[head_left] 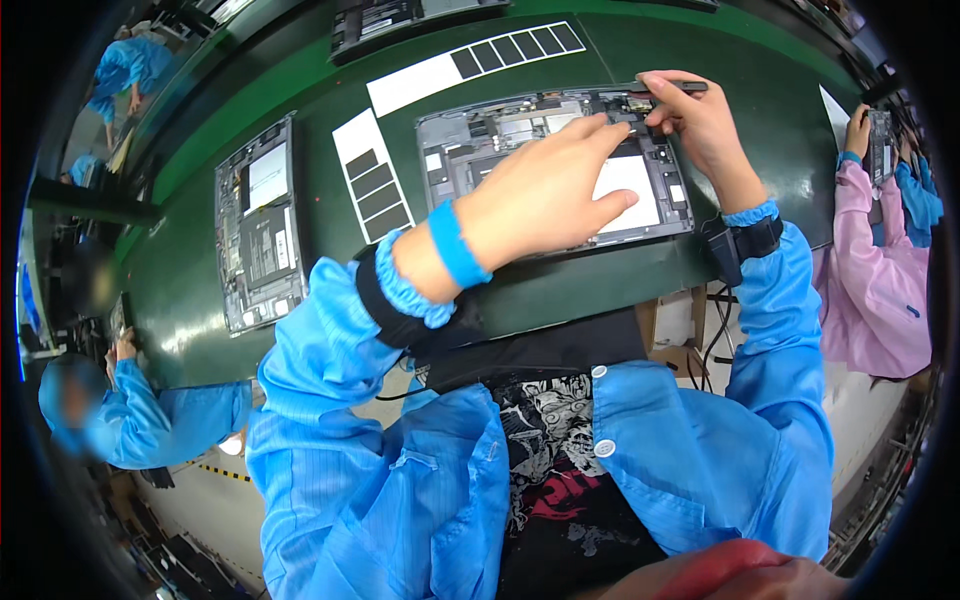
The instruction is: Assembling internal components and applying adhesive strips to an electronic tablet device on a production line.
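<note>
An opened tablet-like device lies on the green bench, its circuit boards and a white-labelled battery exposed. Across its middle stretches my left hand, fingers extended and thumb apart, with fingertips near the upper right part of the device. Part of the inside is hidden beneath this hand. At the device's far right corner, my right hand pinches a slim black tool, whose exact kind I cannot make out. The tool's end points left over the device's top edge.
A second opened device lies to the left. Two white sheets with black rectangular pieces, one upper and one left, lie between. Another device sits at the far edge. Co-workers in blue and pink sit alongside.
</note>
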### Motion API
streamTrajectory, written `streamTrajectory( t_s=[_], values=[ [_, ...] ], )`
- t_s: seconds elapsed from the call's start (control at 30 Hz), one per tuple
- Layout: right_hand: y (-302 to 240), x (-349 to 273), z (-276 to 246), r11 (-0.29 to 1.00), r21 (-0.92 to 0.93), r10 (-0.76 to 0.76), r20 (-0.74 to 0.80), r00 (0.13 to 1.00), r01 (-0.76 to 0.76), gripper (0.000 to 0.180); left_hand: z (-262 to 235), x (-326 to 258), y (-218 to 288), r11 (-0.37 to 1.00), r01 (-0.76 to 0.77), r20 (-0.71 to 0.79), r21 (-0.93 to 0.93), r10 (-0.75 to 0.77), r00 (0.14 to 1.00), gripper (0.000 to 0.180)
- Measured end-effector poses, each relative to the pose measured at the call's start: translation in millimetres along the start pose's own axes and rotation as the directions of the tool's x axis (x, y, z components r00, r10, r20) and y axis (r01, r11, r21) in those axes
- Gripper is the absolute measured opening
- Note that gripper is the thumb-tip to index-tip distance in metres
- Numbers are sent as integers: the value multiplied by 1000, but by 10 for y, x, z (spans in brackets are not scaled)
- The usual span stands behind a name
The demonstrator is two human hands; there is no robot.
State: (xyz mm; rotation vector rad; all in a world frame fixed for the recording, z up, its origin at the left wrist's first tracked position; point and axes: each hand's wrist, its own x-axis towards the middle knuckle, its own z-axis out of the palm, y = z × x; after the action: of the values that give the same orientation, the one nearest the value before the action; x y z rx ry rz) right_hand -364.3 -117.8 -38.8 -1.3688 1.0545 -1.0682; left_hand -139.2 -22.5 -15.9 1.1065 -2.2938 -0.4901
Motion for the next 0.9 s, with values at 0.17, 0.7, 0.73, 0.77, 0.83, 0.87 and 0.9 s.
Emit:
streamTrajectory(
  t_s=[0.17,0.7,0.73,0.77,0.83,0.87,0.9],
  values=[
    [82,74,-67,993,118,-1,-36,999,5,26,118,202,-67,998,15,136,-54,-8,991,60],
    [146,20,-117,979,149,139,16,990,-140,27,142,164,-4,999,-26,200,23,21,980,44],
    [145,10,-105,979,156,135,-4,991,-132,26,144,161,-5,999,-32,197,33,25,980,43],
    [139,18,-96,979,162,125,-23,992,-120,26,134,166,-6,999,-30,194,31,24,981,43],
    [141,17,-102,982,152,118,-21,993,-114,25,116,172,0,1000,-4,239,17,-1,971,43],
    [147,6,-98,983,147,112,-17,994,-108,25,119,161,3,1000,0,238,16,-4,971,43],
    [140,3,-92,983,147,113,-14,994,-109,25,122,154,7,1000,-8,224,23,2,975,43]
  ],
)
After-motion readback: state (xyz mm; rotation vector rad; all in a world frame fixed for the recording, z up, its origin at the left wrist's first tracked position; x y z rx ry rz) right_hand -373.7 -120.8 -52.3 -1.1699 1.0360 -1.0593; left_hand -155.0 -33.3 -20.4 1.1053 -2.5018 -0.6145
